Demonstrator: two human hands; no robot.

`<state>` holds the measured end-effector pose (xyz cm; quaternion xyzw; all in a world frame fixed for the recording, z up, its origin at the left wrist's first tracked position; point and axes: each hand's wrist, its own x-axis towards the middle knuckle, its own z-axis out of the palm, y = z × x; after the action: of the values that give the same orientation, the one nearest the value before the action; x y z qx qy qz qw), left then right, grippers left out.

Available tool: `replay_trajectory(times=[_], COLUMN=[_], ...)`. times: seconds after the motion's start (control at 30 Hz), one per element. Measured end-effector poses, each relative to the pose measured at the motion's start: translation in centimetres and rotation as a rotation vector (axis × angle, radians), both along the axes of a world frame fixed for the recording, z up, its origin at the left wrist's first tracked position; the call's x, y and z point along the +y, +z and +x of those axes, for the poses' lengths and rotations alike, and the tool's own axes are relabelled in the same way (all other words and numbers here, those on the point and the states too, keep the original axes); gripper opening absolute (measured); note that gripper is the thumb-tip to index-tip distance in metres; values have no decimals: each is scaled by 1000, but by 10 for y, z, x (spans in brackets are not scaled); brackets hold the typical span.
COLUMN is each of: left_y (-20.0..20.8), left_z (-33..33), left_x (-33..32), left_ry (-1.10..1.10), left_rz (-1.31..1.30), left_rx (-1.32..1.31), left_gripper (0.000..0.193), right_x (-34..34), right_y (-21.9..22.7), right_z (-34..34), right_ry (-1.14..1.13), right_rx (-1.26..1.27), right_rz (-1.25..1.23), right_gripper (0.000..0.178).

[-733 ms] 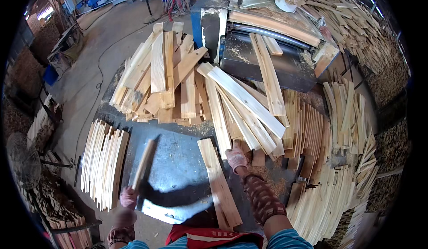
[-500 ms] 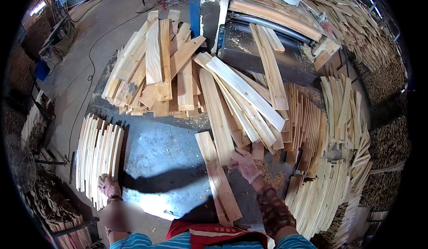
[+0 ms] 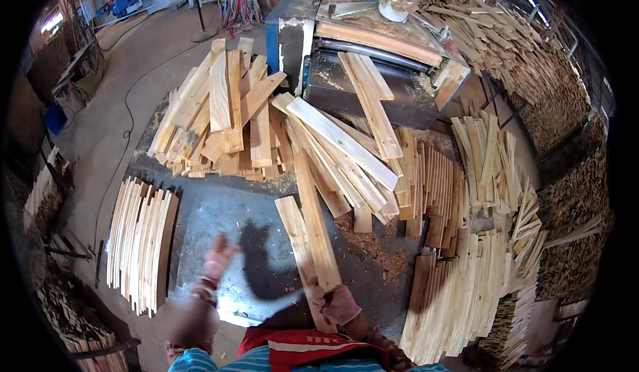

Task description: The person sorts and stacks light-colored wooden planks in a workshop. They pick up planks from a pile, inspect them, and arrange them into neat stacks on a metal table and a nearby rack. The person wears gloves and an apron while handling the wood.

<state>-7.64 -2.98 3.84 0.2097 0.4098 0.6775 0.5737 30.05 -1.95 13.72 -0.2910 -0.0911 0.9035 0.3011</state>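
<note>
- Work area: a metal table [image 3: 213, 215] stands before a blue-sided machine [image 3: 331, 92]; loose boards [image 3: 226, 116] are heaped at its far side.
- Right hand [image 3: 337, 307]: gloved, fingers closed on the near end of the long board [image 3: 317, 229]; fingertip contact is partly hidden.
- Board position: table centre, alongside and partly overlapping a second board [image 3: 291, 222].
- Left hand [image 3: 218, 259]: raised above the table, fingers spread, holding nothing.
- Step in hand (judged): handling one board.
- Next move (judged): calls for a firm end grip, clear of the second board.

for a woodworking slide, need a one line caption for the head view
Right hand grips a wooden board by its near end; left hand is open over the shiny tabletop.
</note>
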Motion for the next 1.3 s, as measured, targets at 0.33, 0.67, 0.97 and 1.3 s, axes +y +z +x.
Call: replay_trajectory(times=[0.33, 0.67, 0.97, 1.3], left_y=[43, 13, -66, -10], left_z=[163, 30, -164, -155], left_x=[64, -107, -214, -157], left_ry=[-457, 15, 374, 269], left_rz=[-216, -413, -771, -1512], left_rx=[175, 878, 235, 1616], left_gripper=[49, 39, 38, 62], right_x=[104, 363, 287, 76], right_y=[-10, -35, -52, 48], right_z=[58, 39, 95, 104], right_ry=[55, 40, -76, -286], right_rx=[-1365, -2123, -925, -106], right_rz=[1272, 1122, 539, 223], right_gripper=[40, 110, 38, 69])
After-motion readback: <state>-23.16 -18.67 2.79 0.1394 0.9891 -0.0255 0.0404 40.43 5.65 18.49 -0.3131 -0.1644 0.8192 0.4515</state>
